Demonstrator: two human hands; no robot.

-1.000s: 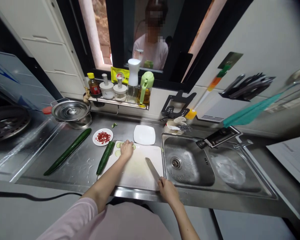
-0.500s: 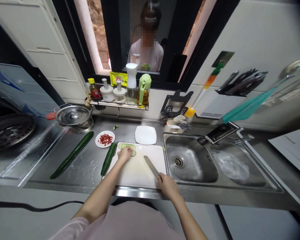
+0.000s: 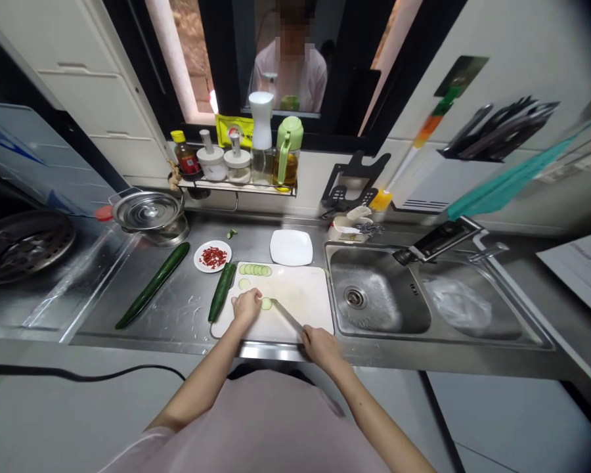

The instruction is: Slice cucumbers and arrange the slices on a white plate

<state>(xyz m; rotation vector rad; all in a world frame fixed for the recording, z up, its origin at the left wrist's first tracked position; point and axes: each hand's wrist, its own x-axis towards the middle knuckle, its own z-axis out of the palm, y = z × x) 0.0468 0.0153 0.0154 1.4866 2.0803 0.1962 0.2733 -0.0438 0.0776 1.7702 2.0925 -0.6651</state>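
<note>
On the white cutting board (image 3: 295, 289), my left hand (image 3: 247, 307) has its fingers drawn together at the left edge of a round cucumber slice (image 3: 266, 303). My right hand (image 3: 321, 347) grips the handle of a kitchen knife (image 3: 288, 316), whose tip reaches the right side of that slice. Another single slice (image 3: 244, 284) lies just behind my left hand. Farther back, an overlapping row of cucumber slices (image 3: 255, 270) lies along the board's far edge. A cut length of cucumber (image 3: 221, 293) rests along the board's left side.
A whole cucumber (image 3: 152, 286) lies on the steel counter at left. Behind the board are a plate of chopped red pieces (image 3: 213, 256), a white square plate (image 3: 291, 247) and green scraps (image 3: 232, 234). A double sink (image 3: 381, 289) is at right. Seasoning bottles stand on a wall rack.
My left hand has moved away from the row of slices, toward me, and one slice has come nearer with it. The knife tip has swung left to that slice. The view has tilted down.
</note>
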